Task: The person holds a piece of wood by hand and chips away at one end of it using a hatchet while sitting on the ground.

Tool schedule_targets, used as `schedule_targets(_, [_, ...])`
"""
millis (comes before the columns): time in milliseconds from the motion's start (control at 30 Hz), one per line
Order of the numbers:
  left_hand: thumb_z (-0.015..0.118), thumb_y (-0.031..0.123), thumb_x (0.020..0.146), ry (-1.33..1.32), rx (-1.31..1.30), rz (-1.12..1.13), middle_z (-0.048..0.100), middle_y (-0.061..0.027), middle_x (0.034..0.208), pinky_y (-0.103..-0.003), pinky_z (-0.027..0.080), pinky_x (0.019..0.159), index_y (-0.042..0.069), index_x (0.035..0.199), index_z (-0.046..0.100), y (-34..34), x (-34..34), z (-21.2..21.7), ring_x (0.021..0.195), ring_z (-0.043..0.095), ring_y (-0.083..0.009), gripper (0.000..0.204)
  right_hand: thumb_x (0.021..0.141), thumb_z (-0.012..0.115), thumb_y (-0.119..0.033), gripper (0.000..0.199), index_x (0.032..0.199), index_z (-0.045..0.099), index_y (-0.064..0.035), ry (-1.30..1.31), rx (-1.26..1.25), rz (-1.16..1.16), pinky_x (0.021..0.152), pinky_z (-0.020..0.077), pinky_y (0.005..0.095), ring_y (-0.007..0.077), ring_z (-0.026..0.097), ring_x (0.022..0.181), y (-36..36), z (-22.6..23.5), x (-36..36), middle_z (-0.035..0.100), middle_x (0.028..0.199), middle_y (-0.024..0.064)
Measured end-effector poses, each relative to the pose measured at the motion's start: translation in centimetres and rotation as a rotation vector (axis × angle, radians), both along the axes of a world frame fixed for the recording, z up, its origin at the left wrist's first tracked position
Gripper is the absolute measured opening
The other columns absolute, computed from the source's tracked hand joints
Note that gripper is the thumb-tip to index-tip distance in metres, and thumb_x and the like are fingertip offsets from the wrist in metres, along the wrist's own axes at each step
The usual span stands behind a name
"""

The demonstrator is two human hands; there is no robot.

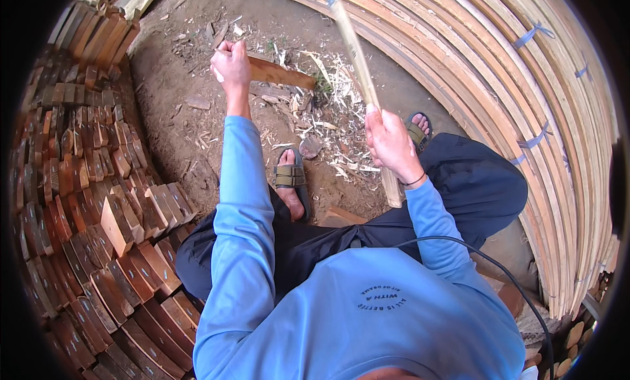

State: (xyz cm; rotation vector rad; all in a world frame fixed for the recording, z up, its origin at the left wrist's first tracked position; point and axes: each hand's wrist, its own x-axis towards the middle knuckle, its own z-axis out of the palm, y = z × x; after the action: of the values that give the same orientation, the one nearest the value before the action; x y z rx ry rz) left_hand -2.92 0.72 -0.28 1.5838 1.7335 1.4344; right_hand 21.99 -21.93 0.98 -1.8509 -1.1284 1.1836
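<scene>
hands both clenched: l hand [231, 64] grips wood slab [279, 72], r hand [388, 140] grips long stick [359, 72].

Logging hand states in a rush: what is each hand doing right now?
Left hand: closed around one end of a flat brown wood piece.
Right hand: closed around a long pale wooden stick, held raised.

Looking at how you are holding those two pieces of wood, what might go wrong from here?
The right hand holds a long pale wooden stick raised above the short reddish-brown wooden slat in the left hand; a downward blow could catch those fingers. Both feet wear open olive strap sandals beside the pale wood shavings, so flying splinters might hurt the toes. The black cable by the right arm could snag.
</scene>
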Motion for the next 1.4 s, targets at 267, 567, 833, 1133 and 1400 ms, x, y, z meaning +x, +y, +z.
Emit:
schedule_targets(267, [0.063,0.018,0.078,0.055,0.009,0.006,0.048,-0.0078,0.051,-0.035,0.042,0.054,-0.001,0.061,0.049,0.3,0.7,-0.3,0.052,0.044,-0.0137,0.029,0.104,0.043,-0.033,0.047,0.08,0.059,0.0052,-0.112,-0.287,0.371,0.058,0.0485,0.0495,0.0441,0.065,0.064,-3.3,-3.6,-2.6,0.058,0.063,0.0263])
schedule_targets(567, [0.061,0.016,0.079,0.023,0.013,-0.005,0.046,-0.0071,0.052,-0.034,0.04,0.054,-0.001,0.061,0.049,0.4,0.3,-0.2,0.054,0.041,-0.0117,0.027,0.104,0.044,-0.033,0.047,0.081,0.058,0.0061,-0.109,-0.014,0.221,0.051,0.0472,0.046,0.0339,0.061,0.05,-1.6,0.4,-1.9,0.055,0.056,0.0204])
schedule_targets(833, [0.061,0.016,0.079,0.068,-0.014,0.012,0.047,-0.0067,0.053,-0.035,0.04,0.054,-0.001,0.062,0.051,-0.1,-0.2,0.0,0.054,0.043,-0.0116,0.026,0.103,0.047,-0.033,0.046,0.079,0.058,0.0049,-0.18,-0.068,0.371,0.059,0.0475,0.0482,0.0375,0.063,0.061,-1.0,1.8,-1.8,0.056,0.062,0.0236])
schedule_targets(1133, [0.061,0.015,0.079,0.035,-0.007,0.023,0.05,-0.0074,0.053,-0.036,0.042,0.054,-0.002,0.062,0.052,0.4,0.3,0.0,0.053,0.045,-0.0132,0.026,0.1,0.05,-0.03,0.044,0.083,0.064,0.0078,-0.286,-0.123,0.42,0.067,0.0503,0.0543,0.0478,0.065,0.073,-3.6,-4.1,-1.9,0.061,0.07,0.0317])
schedule_targets(1400, [0.061,0.018,0.079,0.027,-0.007,0.01,0.049,-0.0064,0.052,-0.035,0.041,0.054,0.0,0.062,0.052,-0.2,0.0,-0.3,0.053,0.044,-0.0128,0.027,0.1,0.049,-0.032,0.045,0.082,0.061,0.0074,-0.11,-0.026,0.204,0.066,0.0479,0.0503,0.0447,0.064,0.072,-1.0,4.1,-1.3,0.059,0.07,0.0286])
